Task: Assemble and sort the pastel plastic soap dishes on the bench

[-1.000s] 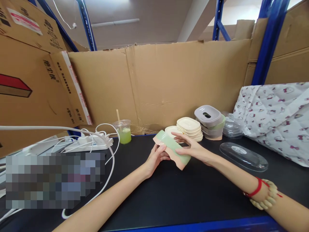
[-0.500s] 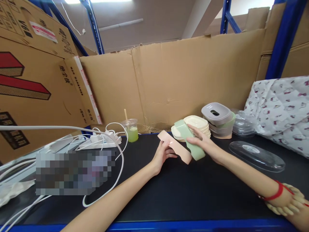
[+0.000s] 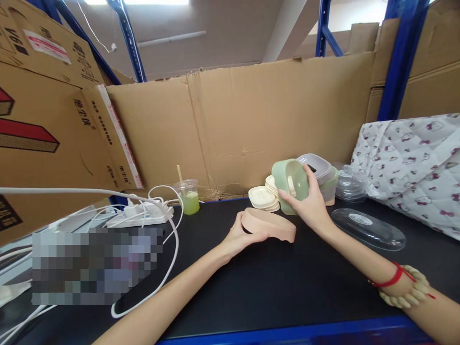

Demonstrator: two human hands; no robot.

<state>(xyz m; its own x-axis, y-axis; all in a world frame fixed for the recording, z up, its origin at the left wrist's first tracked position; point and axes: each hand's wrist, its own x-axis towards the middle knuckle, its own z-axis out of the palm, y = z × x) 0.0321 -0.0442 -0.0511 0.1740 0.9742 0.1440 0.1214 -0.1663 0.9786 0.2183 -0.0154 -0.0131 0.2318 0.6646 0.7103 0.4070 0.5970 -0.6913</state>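
Observation:
My left hand grips a pale pink oval plastic part, thumb along its near edge, low over the black table. The part has a shallow wall with a cutout along its lower edge. In my right hand is a light green rounded plastic part, tilted so its hollow side and a slot show. Behind the green part are cream square lids, stacked and partly hidden. A lilac lid-like piece tops a stack of similar plastic parts just beyond my right hand.
Right of my hands lie a clear oval cover and clear stacked lids, beside a quilted patterned fabric. To the left stand a cup of green drink and a power strip with loose white cables. Cardboard walls the back.
The green and pink parts have come apart. My right hand has lifted and turned the green one toward the stacks; the pink one has been tilted to show its inside.

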